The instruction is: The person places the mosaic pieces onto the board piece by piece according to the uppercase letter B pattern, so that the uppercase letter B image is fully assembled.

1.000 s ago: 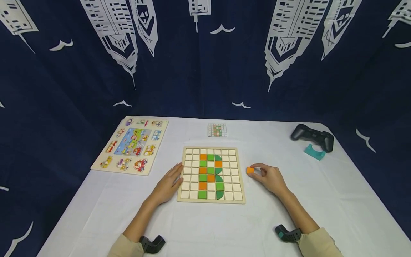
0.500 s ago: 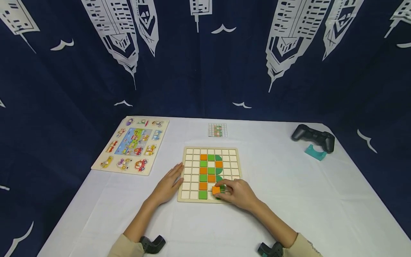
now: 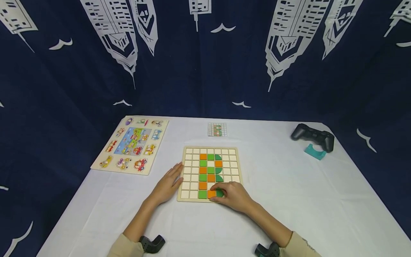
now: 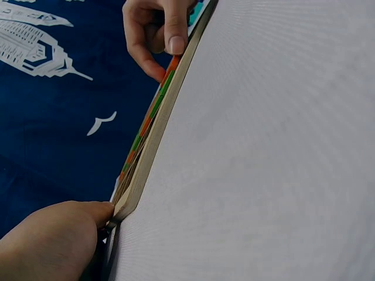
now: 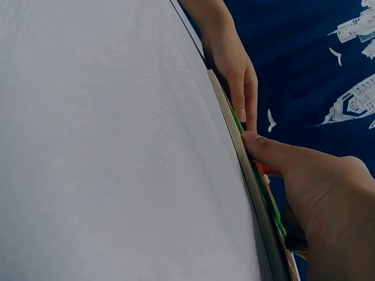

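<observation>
A wooden grid board (image 3: 192,200) lies on the white tabletop, with orange and green square tiles (image 3: 203,177) and dark green rounded tiles (image 3: 218,157) set in its middle columns. My right hand (image 3: 236,196) reaches over the lower right of the board and holds an orange square tile (image 3: 211,194) between thumb and index finger, in the bottom row beside a green tile. Part of the lower right tiles is hidden under that hand. Along the board's left edge rests my left hand (image 3: 166,185), fingers straight, its thumb (image 4: 96,209) touching the corner edge in the left wrist view.
A small pattern card (image 3: 217,130) lies behind the board. At the far left is a wooden picture puzzle (image 3: 131,142). A black game controller (image 3: 313,137) and a teal curved piece (image 3: 315,152) lie at the far right. A dark blue printed curtain (image 3: 199,71) hangs behind the table.
My right hand has brought the orange tile leftward from the table right of the board and down into the bottom row. The left hand has stayed at the board's edge.
</observation>
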### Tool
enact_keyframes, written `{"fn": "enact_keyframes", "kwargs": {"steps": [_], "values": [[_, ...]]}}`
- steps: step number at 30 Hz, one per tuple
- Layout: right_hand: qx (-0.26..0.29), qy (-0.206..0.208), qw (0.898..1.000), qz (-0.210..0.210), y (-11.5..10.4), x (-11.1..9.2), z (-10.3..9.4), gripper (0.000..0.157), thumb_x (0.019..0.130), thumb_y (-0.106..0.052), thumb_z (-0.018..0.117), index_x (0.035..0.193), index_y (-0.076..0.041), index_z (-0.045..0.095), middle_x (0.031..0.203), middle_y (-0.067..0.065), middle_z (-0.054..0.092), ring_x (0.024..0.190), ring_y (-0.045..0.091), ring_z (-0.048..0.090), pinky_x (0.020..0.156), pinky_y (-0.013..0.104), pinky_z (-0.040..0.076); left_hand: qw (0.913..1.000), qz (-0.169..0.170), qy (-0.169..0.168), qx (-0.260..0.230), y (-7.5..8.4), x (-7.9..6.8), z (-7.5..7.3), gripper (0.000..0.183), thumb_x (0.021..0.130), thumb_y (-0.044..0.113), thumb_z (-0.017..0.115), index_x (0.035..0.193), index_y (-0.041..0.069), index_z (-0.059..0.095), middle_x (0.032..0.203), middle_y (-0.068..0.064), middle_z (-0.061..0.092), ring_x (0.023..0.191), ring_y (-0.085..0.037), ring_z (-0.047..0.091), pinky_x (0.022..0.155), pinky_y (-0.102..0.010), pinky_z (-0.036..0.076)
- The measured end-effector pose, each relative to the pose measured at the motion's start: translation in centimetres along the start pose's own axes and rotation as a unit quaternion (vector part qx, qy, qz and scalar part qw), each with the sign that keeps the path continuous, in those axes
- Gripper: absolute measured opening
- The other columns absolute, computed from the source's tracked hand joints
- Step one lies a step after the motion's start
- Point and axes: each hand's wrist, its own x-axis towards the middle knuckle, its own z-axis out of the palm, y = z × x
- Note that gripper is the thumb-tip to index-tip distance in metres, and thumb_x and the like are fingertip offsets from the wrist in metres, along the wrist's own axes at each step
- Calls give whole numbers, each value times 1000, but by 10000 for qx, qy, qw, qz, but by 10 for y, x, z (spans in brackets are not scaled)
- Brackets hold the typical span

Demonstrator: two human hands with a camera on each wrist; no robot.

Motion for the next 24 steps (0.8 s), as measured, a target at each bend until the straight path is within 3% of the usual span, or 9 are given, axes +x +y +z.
{"fn": "enact_keyframes", "kwargs": {"steps": [5, 11, 18, 24], "values": [[23, -11, 10000, 26, 0, -1, -2, 35, 75, -50, 70, 95, -20, 70, 52, -19, 33, 48, -4, 25, 43, 12, 22, 10000, -12, -19, 4, 0, 0, 0, 53, 97, 24, 47, 143, 4, 31, 150, -7, 23, 137, -23, 19, 112, -39, 16], [228, 219, 9989, 352, 8, -5, -16, 33, 75, -40, 74, 100, -19, 69, 49, -18, 30, 44, -4, 24, 42, 14, 25, 10000, 30, -20, -18, 0, 2, 2, 52, 98, 25, 46, 143, 4, 31, 150, -7, 23, 137, -24, 19, 112, -40, 16], [340, 689, 9934, 856, 30, -21, -43, 28, 78, -33, 74, 100, -16, 69, 50, -17, 29, 44, -3, 22, 39, 16, 22, 9999, 90, 40, -36, -1, 1, 2, 51, 97, 22, 48, 142, 2, 33, 149, -9, 26, 137, -26, 21, 111, -41, 18], [-136, 1269, 9852, 1146, 49, -28, -75, 23, 80, -25, 73, 100, -14, 70, 49, -15, 29, 42, -1, 23, 37, 19, 23, 9992, 1, 42, -389, -5, 0, -4, 52, 96, 20, 49, 142, 1, 32, 149, -11, 27, 137, -25, 21, 111, -41, 19]]}}
